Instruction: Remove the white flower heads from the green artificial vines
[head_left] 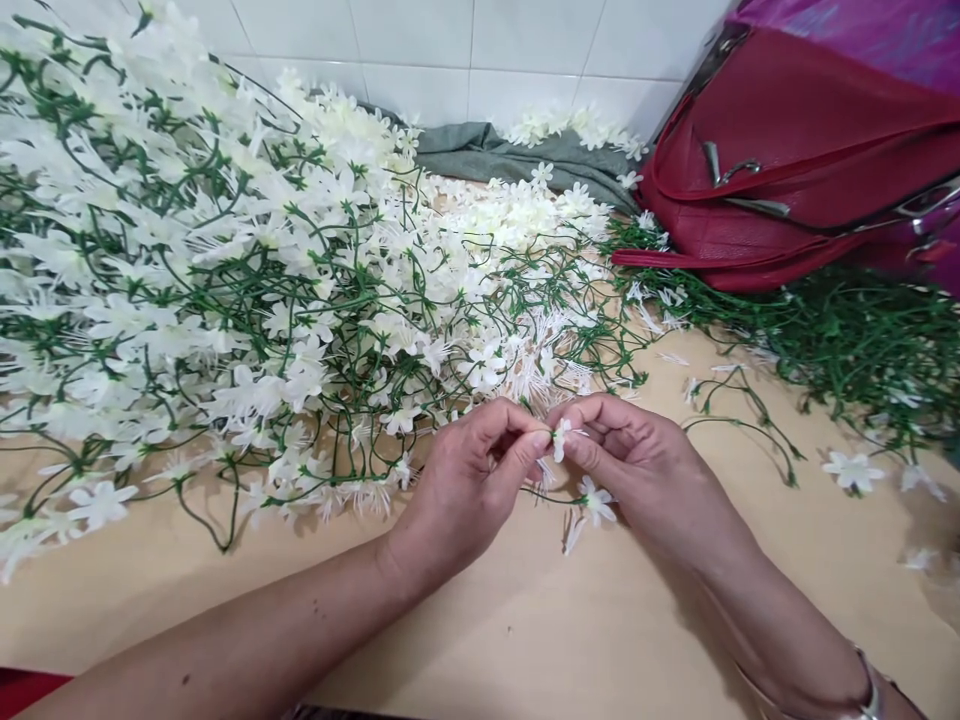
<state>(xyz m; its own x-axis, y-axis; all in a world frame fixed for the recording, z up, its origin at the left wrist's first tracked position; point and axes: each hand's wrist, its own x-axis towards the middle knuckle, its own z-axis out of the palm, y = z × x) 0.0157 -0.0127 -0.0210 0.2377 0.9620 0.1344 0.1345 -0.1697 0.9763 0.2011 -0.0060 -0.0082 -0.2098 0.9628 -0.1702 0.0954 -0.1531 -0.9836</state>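
Both hands meet over the table, pinching one small white artificial flower (560, 440) between them. My left hand (480, 470) grips it at its green stem end, thumb against forefinger. From the other side, my right hand (637, 460) pinches by the white petals and thin white stamens; exactly what lies under its fingertips is partly hidden. Just below the fingers hangs another white flower (596, 502) on a green stem, close to the tabletop. Behind the hands lies a loose bunch of white stamens (536, 350) with green stems.
A big heap of white artificial flowers (187, 250) covers the table's left side. Loose petals (510, 220) lie farther back by a grey cloth (465, 150). A red handbag (787, 150) stands at right, beside green stems (862, 340). A tiled wall (525, 40) closes the back.
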